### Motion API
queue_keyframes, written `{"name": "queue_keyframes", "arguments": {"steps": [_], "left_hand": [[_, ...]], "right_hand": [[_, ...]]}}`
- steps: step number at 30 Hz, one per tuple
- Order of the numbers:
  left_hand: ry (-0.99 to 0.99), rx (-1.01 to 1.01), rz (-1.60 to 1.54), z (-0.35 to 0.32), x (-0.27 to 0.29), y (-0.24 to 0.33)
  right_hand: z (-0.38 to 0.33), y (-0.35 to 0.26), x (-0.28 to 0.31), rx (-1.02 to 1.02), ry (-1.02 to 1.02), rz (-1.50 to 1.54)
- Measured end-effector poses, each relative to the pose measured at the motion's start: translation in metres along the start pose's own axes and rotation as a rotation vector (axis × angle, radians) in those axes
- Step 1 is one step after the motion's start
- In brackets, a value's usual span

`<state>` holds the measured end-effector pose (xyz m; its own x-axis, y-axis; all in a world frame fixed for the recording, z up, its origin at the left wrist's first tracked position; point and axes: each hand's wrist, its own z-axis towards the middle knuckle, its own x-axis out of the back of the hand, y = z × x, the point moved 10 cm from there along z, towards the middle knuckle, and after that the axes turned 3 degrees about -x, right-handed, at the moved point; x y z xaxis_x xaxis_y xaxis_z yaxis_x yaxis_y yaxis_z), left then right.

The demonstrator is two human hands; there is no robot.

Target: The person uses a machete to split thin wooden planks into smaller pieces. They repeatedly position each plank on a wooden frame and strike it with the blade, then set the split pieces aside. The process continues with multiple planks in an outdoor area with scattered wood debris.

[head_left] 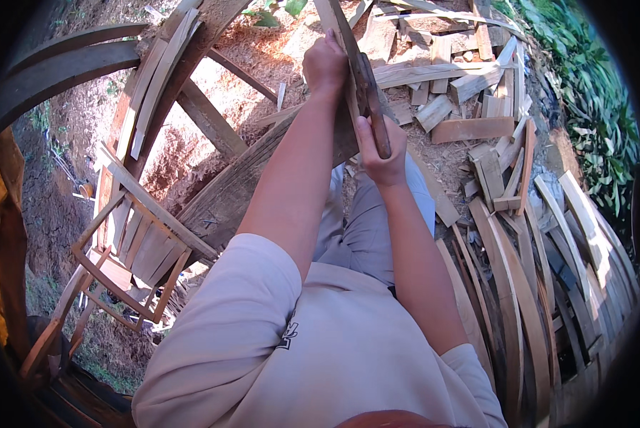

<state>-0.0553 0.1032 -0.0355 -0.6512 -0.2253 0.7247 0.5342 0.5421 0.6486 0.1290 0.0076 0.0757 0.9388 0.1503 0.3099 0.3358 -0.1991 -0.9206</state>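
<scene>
Both arms reach forward over a long wooden board (340, 36) that extends past the top edge of the picture. My left hand (326, 65) is closed around the board's left edge, thumb pointing forward. Closer to my body, my right hand (383, 151) wraps round a narrow dark brown wooden tool (367, 89) with a rounded near end. This tool lies along the board's right side; its exact kind is unclear. Below the hands, a wide weathered plank (227, 187) slants from the lower left toward my legs, and part of it hides behind my left forearm.
Offcuts (473, 130) are heaped on the right, with long planks (516, 299) stacked nearer me. A slim wooden frame (131, 282) stands at lower left. Crossed beams (209, 118) and curved dark timbers (77, 71) occupy the far left. Sawdust (263, 53) covers the ground ahead.
</scene>
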Motion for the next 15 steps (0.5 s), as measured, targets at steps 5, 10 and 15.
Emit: {"name": "queue_keyframes", "arguments": {"steps": [5, 10, 15], "left_hand": [[0.002, -0.003, -0.042, 0.004, -0.008, -0.004], [0.023, -0.033, -0.138, -0.002, 0.000, 0.001], [-0.021, 0.011, -0.107, 0.001, 0.001, 0.002]], "right_hand": [[-0.060, -0.032, 0.022, -0.114, -0.072, -0.179], [-0.114, -0.086, 0.062, -0.295, -0.219, -0.308], [-0.128, -0.076, 0.091, -0.405, -0.156, -0.203]]}}
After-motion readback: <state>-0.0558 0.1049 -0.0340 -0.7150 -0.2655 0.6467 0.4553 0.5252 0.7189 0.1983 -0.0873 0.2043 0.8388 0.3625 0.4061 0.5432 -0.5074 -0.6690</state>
